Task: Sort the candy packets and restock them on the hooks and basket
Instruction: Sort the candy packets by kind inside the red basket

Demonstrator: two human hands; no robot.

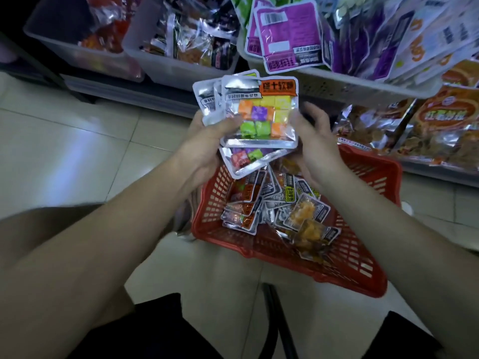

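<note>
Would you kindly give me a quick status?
Left hand, right hand grip silver cube-candy packets. Red plastic basket beneath, part-full. Nothing blocking.

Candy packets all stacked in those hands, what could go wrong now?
The packets are fanned out between the left hand and right hand; the lowest packet sticks out crooked and might slip. It would probably land in the red basket and mix with unsorted ones. The purple packets lean out close above and could get bumped.
</note>
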